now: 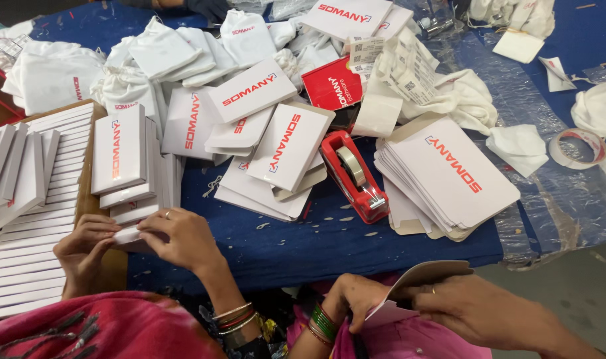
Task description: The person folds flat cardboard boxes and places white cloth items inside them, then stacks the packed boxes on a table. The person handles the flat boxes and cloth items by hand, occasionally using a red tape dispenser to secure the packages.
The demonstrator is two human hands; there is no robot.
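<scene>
Low in the view, over my pink lap cloth, both my hands hold one flat white card sleeve. My left hand, with green bangles at the wrist, pinches its lower left corner. My right hand, with a ring on one finger, grips its right side. The sleeve is bent partly open, and its brown inner face shows at the top. It is held just off the near edge of the blue table.
A stack of flat white sleeves lies at the right, with a red tape dispenser beside it. White boxes and cloth pouches crowd the left and back. A co-worker's hands hold a small white box at the left. A tape roll lies far right.
</scene>
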